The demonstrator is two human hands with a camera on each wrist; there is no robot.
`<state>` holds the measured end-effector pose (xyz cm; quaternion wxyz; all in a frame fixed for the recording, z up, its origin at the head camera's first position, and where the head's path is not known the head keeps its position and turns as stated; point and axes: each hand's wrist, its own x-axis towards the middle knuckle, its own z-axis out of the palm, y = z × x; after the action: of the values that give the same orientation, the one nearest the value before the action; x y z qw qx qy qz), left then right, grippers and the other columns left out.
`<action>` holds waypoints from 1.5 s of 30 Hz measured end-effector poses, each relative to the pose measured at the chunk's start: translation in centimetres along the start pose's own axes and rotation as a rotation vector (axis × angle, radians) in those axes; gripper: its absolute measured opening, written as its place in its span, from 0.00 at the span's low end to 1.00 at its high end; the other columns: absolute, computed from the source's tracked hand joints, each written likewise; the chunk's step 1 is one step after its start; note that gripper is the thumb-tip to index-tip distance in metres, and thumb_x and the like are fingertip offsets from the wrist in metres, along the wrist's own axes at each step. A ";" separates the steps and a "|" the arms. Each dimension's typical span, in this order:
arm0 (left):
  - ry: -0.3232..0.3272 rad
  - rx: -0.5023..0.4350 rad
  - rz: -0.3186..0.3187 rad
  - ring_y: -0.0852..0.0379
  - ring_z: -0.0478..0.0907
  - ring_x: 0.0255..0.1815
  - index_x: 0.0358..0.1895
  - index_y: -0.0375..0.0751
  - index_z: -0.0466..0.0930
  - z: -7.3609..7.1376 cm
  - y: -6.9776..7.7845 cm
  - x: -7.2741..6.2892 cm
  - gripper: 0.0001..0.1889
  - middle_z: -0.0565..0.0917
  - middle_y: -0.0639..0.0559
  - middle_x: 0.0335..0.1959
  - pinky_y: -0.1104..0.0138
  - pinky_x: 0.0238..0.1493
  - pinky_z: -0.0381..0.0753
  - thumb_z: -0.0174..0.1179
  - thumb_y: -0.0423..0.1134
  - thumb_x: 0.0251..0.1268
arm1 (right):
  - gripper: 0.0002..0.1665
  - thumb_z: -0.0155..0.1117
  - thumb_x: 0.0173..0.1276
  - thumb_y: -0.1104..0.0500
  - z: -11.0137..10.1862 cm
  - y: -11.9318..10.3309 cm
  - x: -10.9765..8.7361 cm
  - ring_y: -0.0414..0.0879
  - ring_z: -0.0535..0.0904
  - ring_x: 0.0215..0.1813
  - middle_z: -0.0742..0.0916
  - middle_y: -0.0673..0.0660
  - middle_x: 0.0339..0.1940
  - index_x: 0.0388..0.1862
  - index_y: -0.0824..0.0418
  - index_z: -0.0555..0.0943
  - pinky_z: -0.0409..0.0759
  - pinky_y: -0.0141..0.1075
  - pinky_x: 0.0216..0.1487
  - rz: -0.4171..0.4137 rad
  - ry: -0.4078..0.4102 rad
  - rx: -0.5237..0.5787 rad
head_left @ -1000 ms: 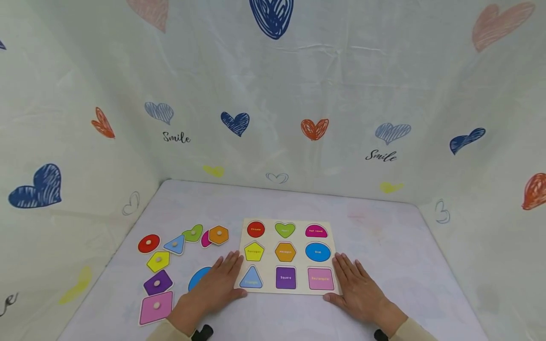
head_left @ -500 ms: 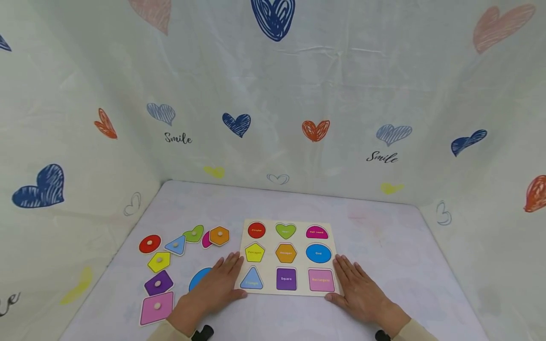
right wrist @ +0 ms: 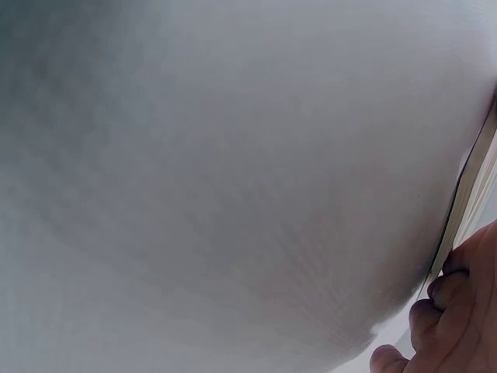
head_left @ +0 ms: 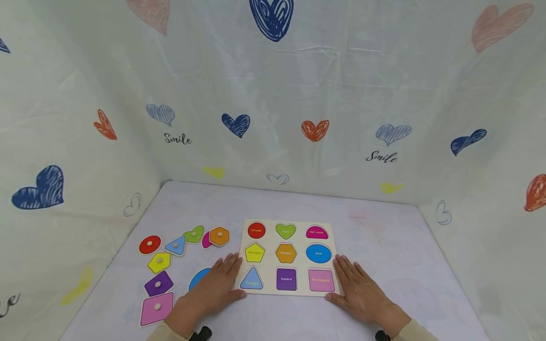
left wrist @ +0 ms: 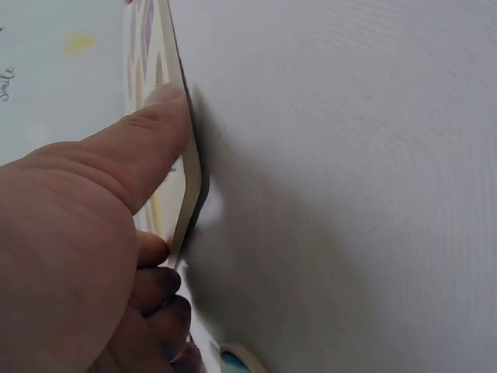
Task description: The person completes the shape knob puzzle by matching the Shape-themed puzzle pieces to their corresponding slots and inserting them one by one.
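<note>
A cream shape-puzzle board (head_left: pixel 270 241) lies flat on the table, with named coloured shapes in rows. Against its left side rests my left hand (head_left: pixel 215 288), fingers straight and together, thumb by the front corner. The left wrist view shows that thumb (left wrist: pixel 147 140) touching the board's front edge (left wrist: pixel 190 175). My right hand (head_left: pixel 362 291) lies mirrored along the right side, its fingers straight too. Only some fingertips (right wrist: pixel 446 291) and the board's side (right wrist: pixel 466 186) show in the right wrist view. A blue oval piece (head_left: pixel 198 278) is partly hidden behind my left hand.
Loose knobbed pieces lie left of the board: a red circle (head_left: pixel 150 244), blue triangle (head_left: pixel 179 245), green heart (head_left: pixel 194 233), orange hexagon (head_left: pixel 219 231) overlapping a magenta piece (head_left: pixel 206 240), yellow pentagon (head_left: pixel 159 259), purple square (head_left: pixel 164 280) and pink rectangle (head_left: pixel 151 312). A heart-printed curtain (head_left: pixel 277 85) surrounds the table.
My left hand has shifted very slightly back from the board's left side. The board, the right hand and the loose pieces stay as they were.
</note>
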<state>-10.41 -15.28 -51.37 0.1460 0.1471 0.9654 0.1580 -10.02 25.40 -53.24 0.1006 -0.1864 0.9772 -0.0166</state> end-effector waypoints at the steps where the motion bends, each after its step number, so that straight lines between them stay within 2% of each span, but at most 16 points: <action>1: 0.005 -0.005 -0.003 0.42 0.55 0.86 0.82 0.40 0.61 -0.1 -0.1 0.0 0.48 0.62 0.43 0.84 0.44 0.83 0.54 0.70 0.59 0.67 | 0.62 0.46 0.73 0.20 0.0 0.0 0.0 0.59 0.53 0.88 0.60 0.61 0.88 0.86 0.63 0.55 0.54 0.58 0.84 0.001 0.000 -0.001; 6: 0.080 0.029 -0.017 0.42 0.60 0.84 0.79 0.40 0.67 -1.1 -1.1 -0.3 0.41 0.67 0.43 0.82 0.44 0.82 0.57 0.67 0.57 0.71 | 0.62 0.46 0.73 0.19 0.1 0.0 -0.1 0.59 0.54 0.88 0.61 0.61 0.87 0.86 0.63 0.55 0.54 0.58 0.84 0.002 0.005 0.004; 10: 0.189 0.087 -0.039 0.39 0.69 0.79 0.74 0.41 0.75 -3.0 -2.6 -1.0 0.31 0.76 0.42 0.75 0.43 0.76 0.68 0.67 0.50 0.73 | 0.62 0.46 0.72 0.19 0.1 0.0 -0.1 0.59 0.54 0.87 0.61 0.61 0.87 0.86 0.63 0.56 0.54 0.58 0.84 0.003 -0.003 0.009; 15: 0.302 0.119 -0.080 0.34 0.75 0.71 0.67 0.38 0.80 -5.5 -5.9 -1.8 0.25 0.82 0.38 0.66 0.41 0.66 0.78 0.69 0.45 0.72 | 0.63 0.46 0.71 0.19 -0.1 0.1 0.0 0.58 0.54 0.88 0.61 0.60 0.88 0.86 0.62 0.55 0.55 0.58 0.84 0.002 -0.011 0.008; 18: 0.349 0.145 -0.094 0.33 0.76 0.67 0.63 0.36 0.82 -6.8 -8.1 -2.0 0.23 0.84 0.36 0.62 0.40 0.62 0.80 0.70 0.42 0.70 | 0.62 0.47 0.72 0.19 -0.1 0.3 -0.1 0.58 0.54 0.88 0.60 0.60 0.88 0.86 0.62 0.55 0.55 0.57 0.84 0.001 -0.014 0.014; 24: 0.436 0.229 -0.092 0.30 0.80 0.59 0.54 0.31 0.85 -8.9 -12.6 -2.4 0.17 0.87 0.33 0.52 0.38 0.60 0.79 0.72 0.36 0.65 | 0.62 0.48 0.72 0.19 -0.1 0.4 -0.2 0.58 0.55 0.87 0.61 0.60 0.88 0.86 0.62 0.56 0.55 0.57 0.84 -0.004 -0.010 0.041; 29: 0.495 0.265 -0.147 0.27 0.77 0.55 0.52 0.29 0.85 -9.7 -15.0 -2.8 0.19 0.85 0.30 0.49 0.33 0.58 0.75 0.74 0.37 0.62 | 0.62 0.47 0.71 0.19 -0.2 0.2 -0.1 0.57 0.55 0.87 0.61 0.59 0.88 0.87 0.61 0.55 0.54 0.57 0.84 0.006 -0.017 0.029; 34: 0.507 0.273 -0.195 0.26 0.70 0.54 0.49 0.30 0.82 -9.8 -16.7 -2.8 0.22 0.81 0.28 0.48 0.29 0.56 0.67 0.77 0.40 0.58 | 0.62 0.48 0.71 0.19 -0.1 0.1 0.0 0.57 0.55 0.87 0.61 0.58 0.88 0.87 0.60 0.55 0.54 0.56 0.84 0.012 -0.018 0.022; 40: 0.479 0.317 -0.184 0.29 0.70 0.49 0.47 0.28 0.81 -9.3 -18.6 -2.7 0.22 0.80 0.30 0.43 0.32 0.50 0.69 0.76 0.41 0.58 | 0.62 0.47 0.72 0.19 0.0 0.2 -0.1 0.57 0.56 0.87 0.62 0.59 0.87 0.86 0.61 0.56 0.54 0.56 0.84 0.007 -0.009 0.008; 45: 0.464 0.339 -0.195 0.29 0.70 0.48 0.47 0.28 0.80 -8.8 -19.3 -2.7 0.22 0.80 0.30 0.42 0.34 0.48 0.68 0.77 0.40 0.58 | 0.62 0.47 0.70 0.18 -0.1 0.1 -0.2 0.56 0.56 0.87 0.62 0.58 0.87 0.87 0.60 0.56 0.54 0.57 0.84 0.020 -0.014 0.016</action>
<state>-15.41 -35.96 -49.51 -0.0906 0.0357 0.9952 0.0092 -9.92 25.56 -53.16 0.1093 -0.1760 0.9780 -0.0223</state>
